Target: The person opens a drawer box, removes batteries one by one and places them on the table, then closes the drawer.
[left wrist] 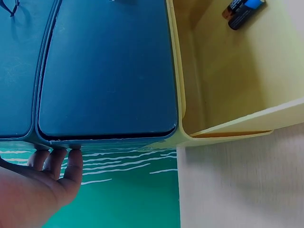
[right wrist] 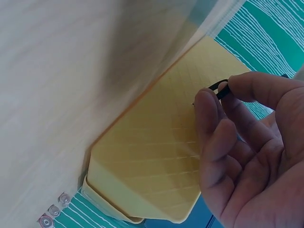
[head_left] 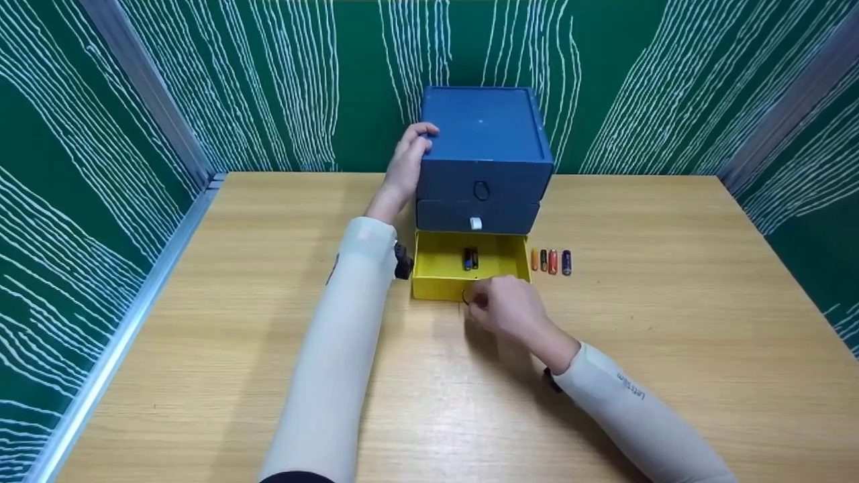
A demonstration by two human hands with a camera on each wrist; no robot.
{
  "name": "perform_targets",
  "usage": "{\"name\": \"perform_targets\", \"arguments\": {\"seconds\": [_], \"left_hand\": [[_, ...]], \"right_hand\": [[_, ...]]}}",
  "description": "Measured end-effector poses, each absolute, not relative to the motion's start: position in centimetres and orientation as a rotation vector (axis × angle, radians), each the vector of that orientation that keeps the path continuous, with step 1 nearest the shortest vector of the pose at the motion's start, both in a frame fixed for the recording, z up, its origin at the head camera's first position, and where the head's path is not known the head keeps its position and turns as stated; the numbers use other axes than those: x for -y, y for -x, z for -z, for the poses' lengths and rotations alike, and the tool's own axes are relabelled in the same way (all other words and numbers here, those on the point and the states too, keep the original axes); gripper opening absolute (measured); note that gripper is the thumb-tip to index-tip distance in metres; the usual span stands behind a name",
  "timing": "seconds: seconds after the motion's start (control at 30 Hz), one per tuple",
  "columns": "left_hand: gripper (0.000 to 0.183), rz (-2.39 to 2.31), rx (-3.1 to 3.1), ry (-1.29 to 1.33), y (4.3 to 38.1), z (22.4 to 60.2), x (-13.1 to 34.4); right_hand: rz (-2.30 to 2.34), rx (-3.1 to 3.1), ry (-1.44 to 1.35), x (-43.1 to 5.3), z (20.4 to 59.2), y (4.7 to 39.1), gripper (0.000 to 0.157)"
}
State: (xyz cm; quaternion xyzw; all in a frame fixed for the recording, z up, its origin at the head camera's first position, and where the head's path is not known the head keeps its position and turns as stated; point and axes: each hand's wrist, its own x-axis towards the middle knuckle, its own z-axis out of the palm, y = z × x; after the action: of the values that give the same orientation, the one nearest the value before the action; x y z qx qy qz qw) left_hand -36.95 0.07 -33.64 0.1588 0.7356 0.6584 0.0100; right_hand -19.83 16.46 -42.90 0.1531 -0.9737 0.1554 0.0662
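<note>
A blue drawer unit [head_left: 478, 124] stands at the back of the table, its bottom yellow drawer [head_left: 435, 289] pulled out. My left hand [head_left: 405, 164] rests against the unit's left side, with fingertips at the top edge; in the left wrist view its fingers [left wrist: 73, 166] touch the side wall. At the drawer's front, my right hand [head_left: 510, 306] pinches a black loop handle [right wrist: 222, 90] between thumb and fingers. Two batteries [head_left: 468, 259] lie side by side inside the drawer. The upper two drawers look closed.
Several batteries [head_left: 553, 261] in different colours line up on the wooden table [head_left: 644, 322], just right of the yellow drawer. The middle drawer has a white knob [head_left: 476, 223], the top one a dark loop [head_left: 481, 190]. Green patterned panels [head_left: 376, 80] enclose the table.
</note>
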Motion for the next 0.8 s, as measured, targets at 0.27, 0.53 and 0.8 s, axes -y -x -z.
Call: {"name": "perform_targets", "arguments": {"seconds": [0.27, 0.53, 0.8], "left_hand": [[0.026, -2.057, -2.293, -0.508, 37.02, 33.75, -0.05], [0.027, -2.038, -2.305, -0.503, 37.01, 33.59, -0.01], [0.026, -2.048, -2.297, -0.495, 36.89, 33.73, -0.09]], "right_hand": [[-0.467, 2.948, -0.466, -16.27, 43.00, 19.60, 0.005], [-0.439, 2.948, -0.475, -16.17, 42.71, 19.31, 0.006], [-0.423, 2.953, -0.495, -16.00, 42.67, 18.86, 0.004]]}}
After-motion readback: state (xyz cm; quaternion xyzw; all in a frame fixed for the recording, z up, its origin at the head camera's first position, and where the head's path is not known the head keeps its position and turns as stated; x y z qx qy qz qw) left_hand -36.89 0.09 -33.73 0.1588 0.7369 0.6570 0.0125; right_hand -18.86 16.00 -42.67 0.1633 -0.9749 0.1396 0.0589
